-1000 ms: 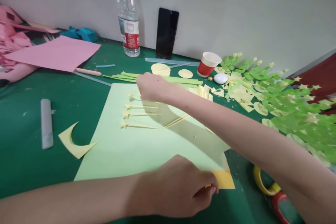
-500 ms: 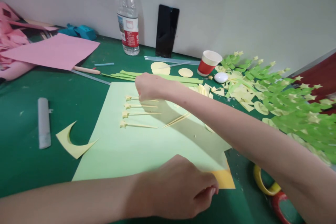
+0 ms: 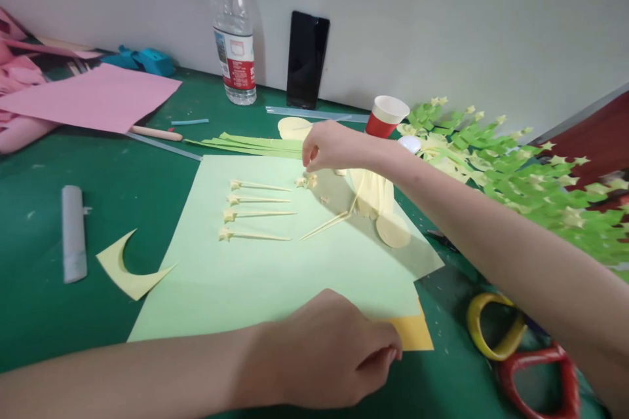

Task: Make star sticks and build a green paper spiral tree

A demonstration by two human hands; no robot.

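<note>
While sticks [image 3: 260, 214] taper, loose stars [image 3: 311, 181] look sm., pale yel.

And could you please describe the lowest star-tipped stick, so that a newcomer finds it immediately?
On the green table lies a large pale green sheet. On its upper left part, four star-tipped sticks lie one below another, stars to the left. The lowest stick is the one nearest the left hand.

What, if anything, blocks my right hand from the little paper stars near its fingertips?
Nothing visible. The right hand is close to the paper stars on the pale green sheet; whether it touches them, I can't tell. The four star-tipped sticks lie to the left, off that path.
</note>
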